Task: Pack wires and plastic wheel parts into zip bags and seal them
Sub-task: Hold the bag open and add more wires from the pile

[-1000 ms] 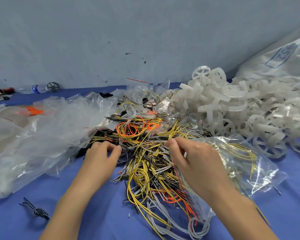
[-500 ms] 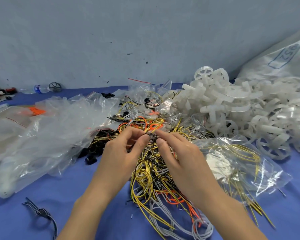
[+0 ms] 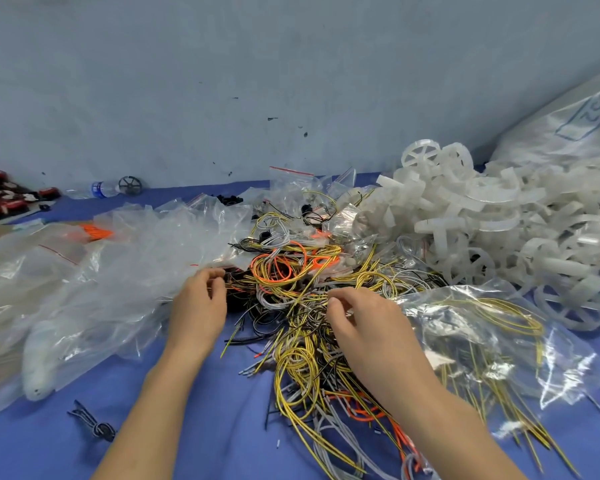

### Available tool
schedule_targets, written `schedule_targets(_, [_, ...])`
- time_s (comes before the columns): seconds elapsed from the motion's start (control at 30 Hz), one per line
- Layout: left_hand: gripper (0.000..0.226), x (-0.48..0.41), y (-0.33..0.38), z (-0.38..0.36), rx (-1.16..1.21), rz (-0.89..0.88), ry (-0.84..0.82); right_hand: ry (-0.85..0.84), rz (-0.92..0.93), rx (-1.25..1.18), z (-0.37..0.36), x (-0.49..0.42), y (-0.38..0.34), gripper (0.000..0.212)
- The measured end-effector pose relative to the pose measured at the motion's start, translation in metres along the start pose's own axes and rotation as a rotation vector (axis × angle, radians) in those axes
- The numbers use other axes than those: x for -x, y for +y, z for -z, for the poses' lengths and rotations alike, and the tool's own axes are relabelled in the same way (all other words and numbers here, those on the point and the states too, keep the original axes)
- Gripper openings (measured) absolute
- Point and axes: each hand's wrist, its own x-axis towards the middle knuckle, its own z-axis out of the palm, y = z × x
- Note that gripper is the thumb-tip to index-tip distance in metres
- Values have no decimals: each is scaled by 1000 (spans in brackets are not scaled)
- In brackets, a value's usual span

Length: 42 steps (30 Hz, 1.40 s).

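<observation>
Likely, with wires pinched in the left hand and right hand, tangled neighbours could be dragged off the tabletop.

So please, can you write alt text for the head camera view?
Two bare hands, left hand and right hand, reach into a tangled wire pile on a blue table, between clear plastic bags and white plastic wheel parts.
</observation>
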Motion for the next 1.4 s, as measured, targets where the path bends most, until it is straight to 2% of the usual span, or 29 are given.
schedule_targets(0.17, [25, -11, 20, -10, 4, -87, 5, -6, -5, -4, 3, -5, 0, 29])
schedule_targets(0.27, [14, -13, 27, -17, -20, -124, -27, -8, -14, -24, 5, -7, 1, 30])
schedule_targets(0.37, [12, -13, 32, -23, -51, -83, -137, 1, -18, -37, 8, -7, 2, 30])
schedule_targets(0.67, [25, -7, 38, -22, -72, 55, -234, 21, -8, -36, 12, -7, 7, 29])
schedule_targets(0.77, [10, -4, 36, -18, -53, 73, -224, 19, -8, -44, 13, -6, 8, 28])
schedule_targets(0.83, [21, -5, 34, -12, -51, 58, -177, 21, -11, -55, 13, -6, 8, 28])
schedule_targets(0.93, [18, -8, 34, -7, -38, 31, -106, 24, -9, -53, 13, -7, 9, 28])
schedule_targets(1.03, [11, -8, 36, -10, -60, 36, -130, 21, -5, -42, 12, -7, 8, 29])
schedule_targets(1.1, [22, -7, 36, -15, -101, 35, -142, 22, -2, -28, 10, -8, 8, 29])
schedule_targets(1.17, [36, -3, 38, -16, -183, 2, -97, 29, -1, -32, 10, -10, 9, 29])
schedule_targets(1.27, [22, 1, 50, -14, -209, -164, -17, 39, -6, -60, 13, -11, 10, 26])
schedule_targets(1.33, [15, 3, 59, -13, -205, -303, -52, 38, -8, -67, 16, -13, 12, 26])
schedule_targets(1.4, [14, 6, 70, -16, -153, -380, -169, 22, 6, -47, 19, -14, 15, 26])
